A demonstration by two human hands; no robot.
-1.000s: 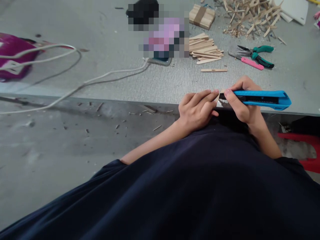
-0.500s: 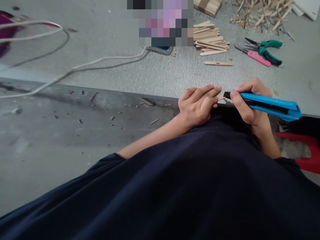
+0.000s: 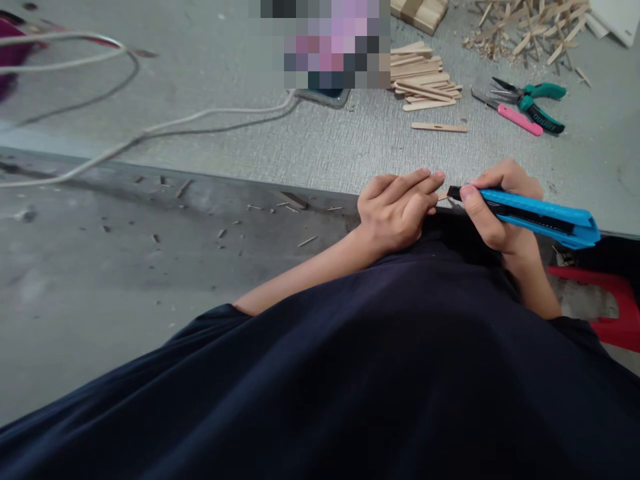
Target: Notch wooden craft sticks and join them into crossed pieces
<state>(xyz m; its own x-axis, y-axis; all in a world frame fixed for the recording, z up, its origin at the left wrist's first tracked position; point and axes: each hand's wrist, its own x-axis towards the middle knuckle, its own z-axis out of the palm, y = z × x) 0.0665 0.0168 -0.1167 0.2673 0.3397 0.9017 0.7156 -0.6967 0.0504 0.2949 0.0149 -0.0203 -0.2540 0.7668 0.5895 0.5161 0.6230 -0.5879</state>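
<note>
My right hand (image 3: 505, 207) is closed around a blue utility knife (image 3: 545, 215), its black tip pointing left. At that tip a short end of a wooden craft stick (image 3: 443, 197) shows. The rest of the stick is hidden under my left hand (image 3: 397, 207), which presses it down at the front edge of the table with the fingers together. Whether the blade touches the wood is too small to tell. Farther up the table, a single craft stick (image 3: 440, 127) lies apart from a loose pile of craft sticks (image 3: 425, 77).
Green-handled pliers (image 3: 543, 110) and a pink-handled knife (image 3: 520, 120) lie right of the pile. Behind are a stick bundle (image 3: 423, 13), crossed sticks (image 3: 543, 27) and shavings. A white cable (image 3: 200, 115) runs to a phone (image 3: 325, 97). A red stool (image 3: 610, 300) stands at lower right.
The utility knife has tilted slightly, its rear end a little lower and farther left. My left hand stays almost in place. The view has shifted a little.
</note>
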